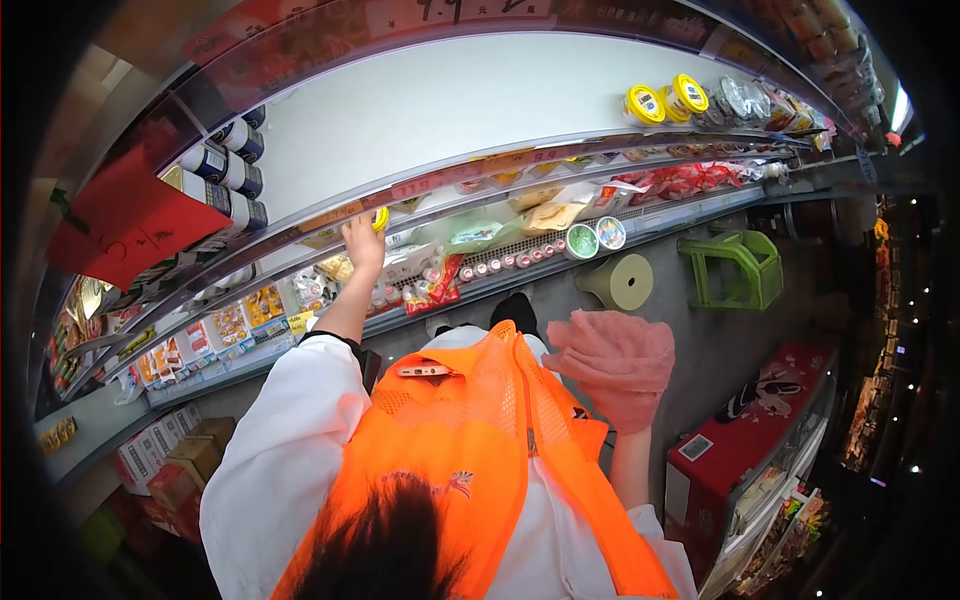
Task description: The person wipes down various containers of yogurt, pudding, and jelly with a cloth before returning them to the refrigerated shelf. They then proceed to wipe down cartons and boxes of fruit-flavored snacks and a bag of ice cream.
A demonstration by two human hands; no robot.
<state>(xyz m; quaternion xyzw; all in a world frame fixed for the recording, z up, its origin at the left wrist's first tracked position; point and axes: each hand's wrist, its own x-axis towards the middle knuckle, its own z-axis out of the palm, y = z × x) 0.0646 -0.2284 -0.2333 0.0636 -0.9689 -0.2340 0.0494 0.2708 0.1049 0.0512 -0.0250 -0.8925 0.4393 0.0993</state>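
Observation:
My left hand (362, 245) reaches to the edge of a refrigerated shelf, its fingers closed round a small yellow-lidded tub (381, 219). Most of that tub is hidden by the shelf edge and my fingers. On my right, a crumpled pink cloth (612, 362) covers my right hand, which holds it in front of the orange vest; the fingers are concealed. Two more yellow-lidded tubs (645, 104) stand at the right end of the white upper shelf (440, 110). Packaged foods and a row of small bottles (510, 261) fill the lower shelf near my left arm.
Dark-labelled jars (225, 165) and a red price sign (135, 220) are at the upper left. A green plastic stool (735, 270) and a pale round bin (625, 282) stand on the floor. Cardboard boxes (160, 445) lie lower left; a red display case (740, 440) stands right.

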